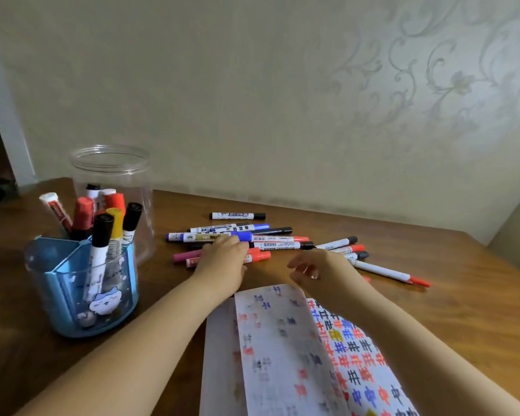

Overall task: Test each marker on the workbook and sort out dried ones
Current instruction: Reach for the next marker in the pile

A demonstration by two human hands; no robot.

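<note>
A brown wooden bench [433, 310] fills the lower half of the frame. At bottom centre the workbook [282, 355] is laid open, one page curled up over rows of coloured characters. At left a blue pen holder [72, 283] is filled with upright markers, and a clear plastic jar [111, 175] is set just behind it. At frame centre loose markers [252, 240] are scattered on the bench. The left hand [222, 259] is laid on this pile, its fingers bent down onto a blue-capped marker [216, 236]; whether it is gripped cannot be told. The right hand [315, 267] is held above the bench, fingers loosely curled, nothing held.
</note>
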